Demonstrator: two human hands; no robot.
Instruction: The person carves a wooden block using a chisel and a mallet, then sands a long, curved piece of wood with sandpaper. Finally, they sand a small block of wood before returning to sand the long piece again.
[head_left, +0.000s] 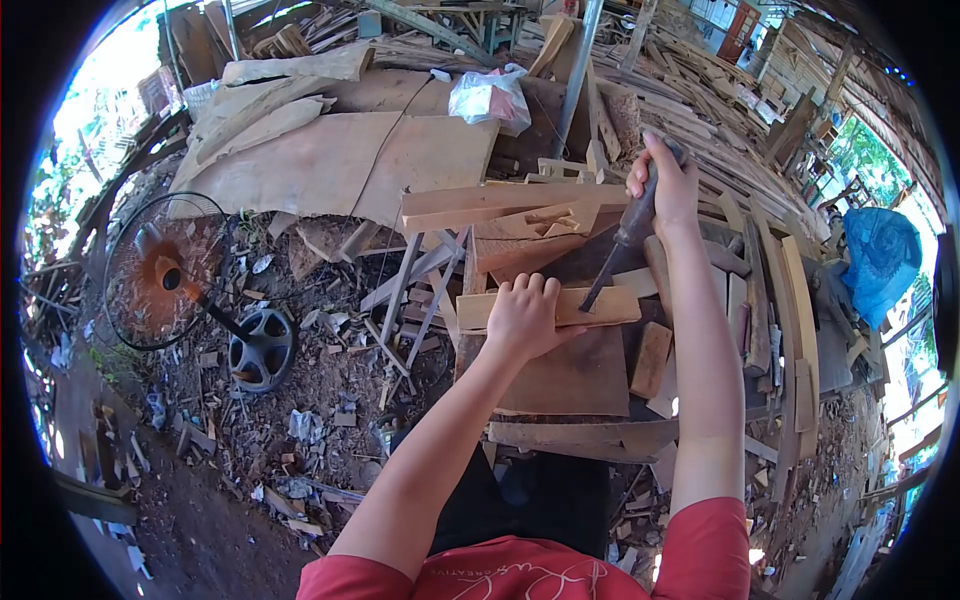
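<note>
A short wooden board [612,305] lies across the bench in front of me. My left hand [524,314] is closed over its middle, fingers on the far edge and thumb along the near side. In my right hand [668,185], raised to the right, is a chisel [630,228] with a thick dark handle. Its narrow blade slants down to the left, and the tip meets the board's top right of my left hand. Beyond the board sits a larger cut timber piece [530,238]. A small wooden block [652,360] rests to the right on the bench.
A fan [165,272] with a round black base stands at the left amid wood scraps. Plywood sheets [300,165] and a white plastic bag [490,98] are behind the bench. Long planks [797,330] and a blue tarp-like bundle [882,262] are at right.
</note>
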